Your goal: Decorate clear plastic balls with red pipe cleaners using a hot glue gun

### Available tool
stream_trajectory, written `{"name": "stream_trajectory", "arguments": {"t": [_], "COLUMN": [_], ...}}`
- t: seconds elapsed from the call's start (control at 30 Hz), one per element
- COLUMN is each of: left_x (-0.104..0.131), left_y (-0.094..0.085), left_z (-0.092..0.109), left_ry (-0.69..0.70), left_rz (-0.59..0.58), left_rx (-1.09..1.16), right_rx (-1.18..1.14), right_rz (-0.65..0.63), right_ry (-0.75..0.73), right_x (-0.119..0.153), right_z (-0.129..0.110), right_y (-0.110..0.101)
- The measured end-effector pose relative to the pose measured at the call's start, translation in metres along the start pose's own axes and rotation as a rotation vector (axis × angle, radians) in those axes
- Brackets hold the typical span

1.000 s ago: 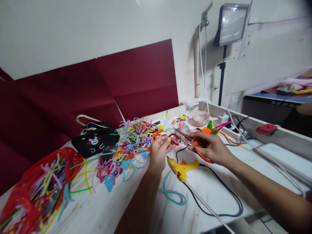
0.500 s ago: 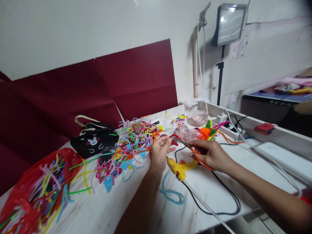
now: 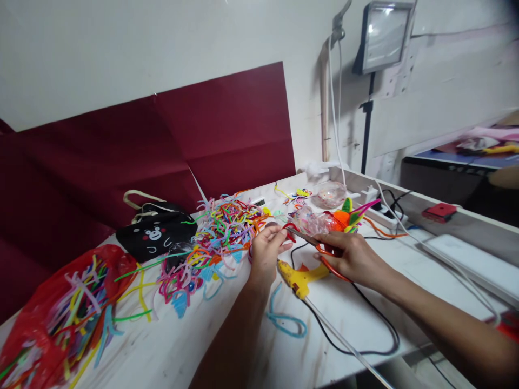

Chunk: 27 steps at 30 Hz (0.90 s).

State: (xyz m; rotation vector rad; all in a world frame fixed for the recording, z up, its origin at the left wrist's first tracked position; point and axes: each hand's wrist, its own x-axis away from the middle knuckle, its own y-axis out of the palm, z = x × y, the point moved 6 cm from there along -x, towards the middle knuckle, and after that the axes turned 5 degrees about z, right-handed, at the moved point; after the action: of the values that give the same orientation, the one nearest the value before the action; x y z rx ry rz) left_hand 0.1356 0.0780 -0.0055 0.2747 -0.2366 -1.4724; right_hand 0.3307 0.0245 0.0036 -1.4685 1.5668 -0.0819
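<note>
Between its thumb and fingers, my left hand point(image 3: 267, 249) pinches a red pipe cleaner point(image 3: 290, 227), bent into a small loop. My right hand point(image 3: 352, 255) grips orange-handled scissors point(image 3: 333, 265), whose blades point left and reach the red piece. Whether the blades touch or only pass beside it is too small to tell. Just below both hands a yellow glue gun point(image 3: 300, 280) lies on the white table point(image 3: 284, 359), a clear glue stick poking from its back end. Nearer me rests a looped blue pipe cleaner point(image 3: 288, 324).
A tangled heap of colourful pipe cleaners point(image 3: 229, 229) spreads left of my hands. Further left are a black bag point(image 3: 156, 232) and a red plastic bag point(image 3: 26, 308) of pipe cleaners. Behind my right hand stand a clear bowl point(image 3: 331, 193) and a power strip point(image 3: 385, 217). A black cord point(image 3: 377, 354) curves across the tabletop.
The view has shifted very slightly. Both hands keep nearly the same place, with the scissors still at the red pipe cleaner.
</note>
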Motion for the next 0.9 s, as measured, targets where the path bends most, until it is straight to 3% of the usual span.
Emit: {"name": "stream_trajectory", "arguments": {"t": [0.3,0.57,0.9], "left_x": [0.004,0.005,0.002], "left_y": [0.002,0.0,-0.001], "left_z": [0.002,-0.001,-0.007], "left_ry": [-0.035,-0.111,-0.174], "left_rz": [0.003,0.072,0.015], "left_rx": [0.066,0.096,0.099], "right_rx": [0.18,0.287,0.38], "right_rz": [-0.009,-0.018,-0.046], "right_ry": [-0.091,-0.095,-0.127], "right_x": [0.004,0.007,0.005], "right_z": [-0.009,-0.013,-0.005], "right_y": [-0.002,-0.002,-0.007]}}
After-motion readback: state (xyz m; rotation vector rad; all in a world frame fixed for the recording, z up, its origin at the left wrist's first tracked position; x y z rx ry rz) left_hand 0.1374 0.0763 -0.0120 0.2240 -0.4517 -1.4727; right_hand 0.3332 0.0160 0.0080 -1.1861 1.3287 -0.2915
